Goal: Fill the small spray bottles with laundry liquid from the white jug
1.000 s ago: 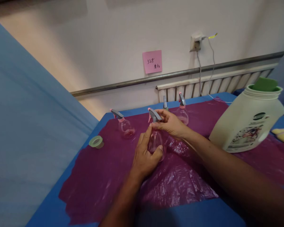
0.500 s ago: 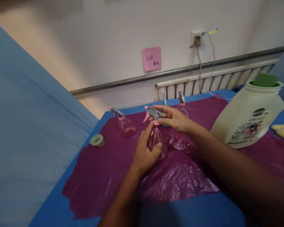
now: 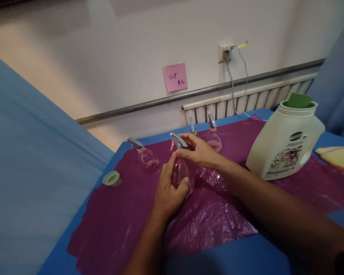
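Observation:
A clear spray bottle with a grey and pink trigger head stands before me on the purple plastic sheet. My left hand is wrapped round its body, thumb in front and index finger up by the neck. At the top, my right hand grips the collar below the trigger head, its fingers partly hiding the collar. A second spray bottle with a little pinkish liquid leans to the left. Behind my right hand are a third spray bottle and one with a greenish collar, mostly hidden.
A large cream jug with a green piece in its mouth stands at the right. Farther right lies a yellow cloth. A small green cap sits at the left. A radiator and a plugged-in cable line the wall.
My view has shifted a little, moving the scene leftward. My right hand has closed in round the spray bottle's collar, its fingers lower on the head; the left keeps hold of the body.

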Action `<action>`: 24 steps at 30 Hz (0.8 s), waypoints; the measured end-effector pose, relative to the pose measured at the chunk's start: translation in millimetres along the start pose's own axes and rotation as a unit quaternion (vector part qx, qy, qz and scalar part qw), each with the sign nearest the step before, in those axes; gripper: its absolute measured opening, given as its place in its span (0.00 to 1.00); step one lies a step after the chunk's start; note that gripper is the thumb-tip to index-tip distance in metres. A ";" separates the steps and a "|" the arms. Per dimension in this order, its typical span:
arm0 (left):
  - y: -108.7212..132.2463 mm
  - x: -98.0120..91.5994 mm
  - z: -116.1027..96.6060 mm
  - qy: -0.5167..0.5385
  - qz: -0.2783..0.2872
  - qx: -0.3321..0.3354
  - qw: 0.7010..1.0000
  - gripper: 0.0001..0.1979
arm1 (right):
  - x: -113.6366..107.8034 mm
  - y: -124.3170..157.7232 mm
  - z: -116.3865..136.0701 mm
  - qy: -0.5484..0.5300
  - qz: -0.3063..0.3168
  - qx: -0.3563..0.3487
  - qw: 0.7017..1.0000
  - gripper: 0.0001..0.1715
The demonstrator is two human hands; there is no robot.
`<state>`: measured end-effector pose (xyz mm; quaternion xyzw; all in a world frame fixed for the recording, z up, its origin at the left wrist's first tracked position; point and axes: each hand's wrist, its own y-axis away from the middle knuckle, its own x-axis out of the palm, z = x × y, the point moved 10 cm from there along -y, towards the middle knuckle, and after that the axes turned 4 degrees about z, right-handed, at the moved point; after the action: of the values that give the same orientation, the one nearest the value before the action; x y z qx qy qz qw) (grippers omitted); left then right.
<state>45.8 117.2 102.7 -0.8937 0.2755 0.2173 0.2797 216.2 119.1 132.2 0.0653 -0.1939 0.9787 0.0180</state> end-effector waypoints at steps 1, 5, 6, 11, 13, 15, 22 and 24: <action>0.0 -1.7 -1.5 0.005 -0.003 -0.003 1.000 0.44 | 1.6 0.8 2.2 -0.013 0.015 0.005 1.000 0.40; 0.2 -3.6 -8.9 0.019 0.002 0.011 1.000 0.45 | 5.9 2.9 9.0 -0.053 0.061 0.028 0.996 0.44; 0.1 -3.2 -9.2 0.020 0.004 0.015 1.000 0.45 | 6.4 2.8 10.1 -0.056 0.067 0.027 0.996 0.44; -1.4 -0.7 -3.6 -0.039 0.000 0.032 0.999 0.45 | 5.3 1.2 6.2 -0.043 0.057 0.025 0.997 0.43; -1.7 -1.6 -4.0 -0.081 -0.012 0.047 0.996 0.46 | 7.4 2.2 5.1 -0.037 0.053 0.022 0.998 0.41; -1.6 -3.3 -4.5 -0.113 -0.026 0.052 0.992 0.47 | 12.2 4.1 6.7 -0.025 0.056 0.013 0.998 0.40; 0.1 -15.5 -7.2 -0.112 -0.084 0.059 0.988 0.47 | 10.3 5.8 15.1 0.071 0.000 -0.043 0.997 0.30; 2.7 -27.3 -9.7 -0.083 -0.137 0.081 0.984 0.41 | 3.7 6.9 12.3 0.100 -0.033 -0.053 0.993 0.30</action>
<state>25.9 119.5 123.8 -0.8762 0.1426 0.2270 0.4004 213.6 108.1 141.4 -0.0271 -0.2407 0.9674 0.0733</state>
